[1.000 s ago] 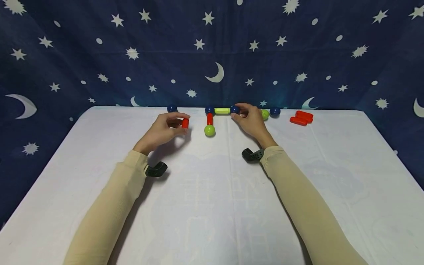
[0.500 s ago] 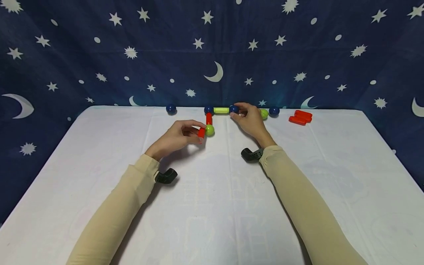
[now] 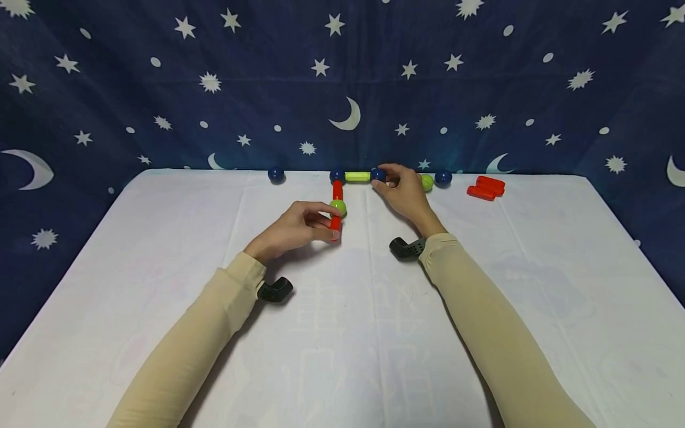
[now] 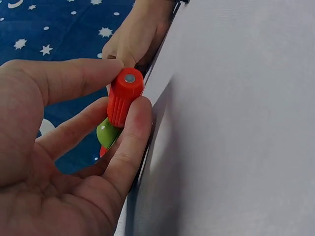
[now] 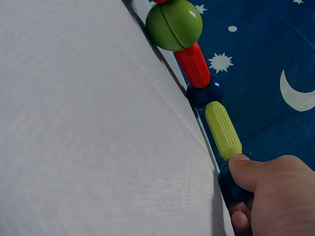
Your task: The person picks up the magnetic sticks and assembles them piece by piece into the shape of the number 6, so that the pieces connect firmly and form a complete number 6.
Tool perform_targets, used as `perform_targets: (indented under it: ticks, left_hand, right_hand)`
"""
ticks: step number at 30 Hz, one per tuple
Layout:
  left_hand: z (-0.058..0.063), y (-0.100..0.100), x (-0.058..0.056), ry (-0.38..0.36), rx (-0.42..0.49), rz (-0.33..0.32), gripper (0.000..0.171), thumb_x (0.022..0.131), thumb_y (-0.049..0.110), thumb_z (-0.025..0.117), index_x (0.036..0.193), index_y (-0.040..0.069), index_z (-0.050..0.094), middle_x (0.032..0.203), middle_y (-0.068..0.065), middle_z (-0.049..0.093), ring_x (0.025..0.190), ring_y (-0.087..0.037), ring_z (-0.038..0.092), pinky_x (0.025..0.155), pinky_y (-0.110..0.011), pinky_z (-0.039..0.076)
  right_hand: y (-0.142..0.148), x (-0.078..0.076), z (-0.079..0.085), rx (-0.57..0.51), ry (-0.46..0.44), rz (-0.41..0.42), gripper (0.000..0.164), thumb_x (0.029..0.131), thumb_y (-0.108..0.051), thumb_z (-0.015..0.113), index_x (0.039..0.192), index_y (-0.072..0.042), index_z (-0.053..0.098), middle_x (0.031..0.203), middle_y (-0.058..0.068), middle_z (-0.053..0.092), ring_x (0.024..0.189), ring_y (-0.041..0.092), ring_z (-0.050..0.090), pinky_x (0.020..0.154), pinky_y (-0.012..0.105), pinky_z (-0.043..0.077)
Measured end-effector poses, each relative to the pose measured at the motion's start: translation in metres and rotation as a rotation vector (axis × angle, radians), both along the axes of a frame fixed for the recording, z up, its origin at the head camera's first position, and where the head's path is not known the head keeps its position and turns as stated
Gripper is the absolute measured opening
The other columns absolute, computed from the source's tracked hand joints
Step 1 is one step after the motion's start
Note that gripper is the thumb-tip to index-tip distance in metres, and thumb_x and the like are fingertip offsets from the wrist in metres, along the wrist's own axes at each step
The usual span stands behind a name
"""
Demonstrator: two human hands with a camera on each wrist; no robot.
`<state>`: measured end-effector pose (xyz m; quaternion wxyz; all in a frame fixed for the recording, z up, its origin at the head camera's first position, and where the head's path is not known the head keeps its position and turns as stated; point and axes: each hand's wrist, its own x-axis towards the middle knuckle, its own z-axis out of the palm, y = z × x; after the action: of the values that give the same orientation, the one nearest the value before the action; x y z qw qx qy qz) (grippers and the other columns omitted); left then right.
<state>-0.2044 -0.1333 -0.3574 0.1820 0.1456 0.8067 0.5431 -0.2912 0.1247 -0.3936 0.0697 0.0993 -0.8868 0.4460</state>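
Observation:
My left hand (image 3: 295,228) pinches a red ribbed stick (image 4: 118,104) with a metal disc on its near end. The stick's far end sits right at a green ball (image 5: 174,25). From that ball another red stick (image 5: 194,65) runs back to a dark blue ball (image 3: 338,176). A yellow-green stick (image 3: 357,177) leads sideways from there to a second dark blue ball (image 3: 377,174). Thumb and fingers of my right hand (image 3: 409,197) grip this second ball, partly covering it in the right wrist view.
A loose blue ball (image 3: 276,175) lies at the back left of the white table (image 3: 342,333). Right of my right hand are a green ball (image 3: 427,182), a blue ball (image 3: 443,178) and red sticks (image 3: 486,188). A starry cloth (image 3: 342,77) hangs behind.
My left hand has moved right and nearer to me with the red stick, bringing it from beside the joined pieces to the green ball's near side. The right hand stays in place.

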Motion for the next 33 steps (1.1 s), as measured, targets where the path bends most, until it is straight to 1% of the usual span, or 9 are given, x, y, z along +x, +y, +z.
perform_targets:
  ticks: [9, 18, 22, 27, 33]
  left_hand:
    - [0.0015, 0.0047, 0.0015, 0.011, 0.003, 0.034, 0.041, 0.087, 0.007, 0.079, 0.127, 0.009, 0.071, 0.114, -0.011, 0.069, 0.100, -0.025, 0.064, 0.082, -0.032, 0.049]
    - [0.0008, 0.0067, 0.0030, 0.002, -0.001, 0.061, 0.043, 0.086, 0.006, 0.079, 0.128, 0.009, 0.070, 0.107, -0.011, 0.071, 0.098, -0.024, 0.064, 0.079, -0.030, 0.048]
    - [-0.0007, 0.0058, 0.0030, 0.009, 0.008, 0.059, 0.044, 0.086, 0.006, 0.080, 0.128, 0.008, 0.070, 0.111, -0.011, 0.070, 0.100, -0.024, 0.063, 0.080, -0.031, 0.048]
    - [-0.0010, 0.0052, 0.0031, 0.024, 0.015, 0.046, 0.044, 0.086, 0.007, 0.080, 0.128, 0.007, 0.070, 0.118, -0.009, 0.068, 0.102, -0.026, 0.062, 0.085, -0.034, 0.049]
    - [0.0005, 0.0047, 0.0043, 0.005, -0.004, 0.037, 0.045, 0.086, 0.010, 0.080, 0.130, 0.010, 0.069, 0.119, -0.009, 0.067, 0.101, -0.027, 0.061, 0.086, -0.035, 0.049]
  right_hand:
    - [0.0007, -0.0006, 0.0011, 0.006, 0.004, 0.000, 0.044, 0.096, -0.020, 0.073, 0.136, -0.004, 0.063, 0.117, 0.017, 0.066, 0.098, 0.026, 0.059, 0.088, 0.038, 0.048]
    - [-0.0003, 0.0011, 0.0031, 0.007, -0.003, -0.001, 0.044, 0.096, -0.019, 0.072, 0.136, -0.004, 0.062, 0.118, 0.017, 0.066, 0.098, 0.026, 0.059, 0.088, 0.038, 0.048]
    - [-0.0012, 0.0016, 0.0034, 0.008, -0.005, -0.003, 0.044, 0.096, -0.019, 0.072, 0.136, -0.004, 0.062, 0.117, 0.017, 0.066, 0.097, 0.026, 0.059, 0.088, 0.038, 0.048]
    - [-0.0012, 0.0008, 0.0027, 0.009, -0.004, -0.005, 0.044, 0.096, -0.020, 0.072, 0.136, -0.005, 0.063, 0.117, 0.016, 0.066, 0.098, 0.025, 0.059, 0.088, 0.038, 0.048]
    - [-0.0011, 0.0023, 0.0030, 0.007, -0.006, 0.001, 0.044, 0.096, -0.020, 0.072, 0.136, -0.004, 0.062, 0.118, 0.017, 0.066, 0.098, 0.026, 0.059, 0.089, 0.038, 0.048]
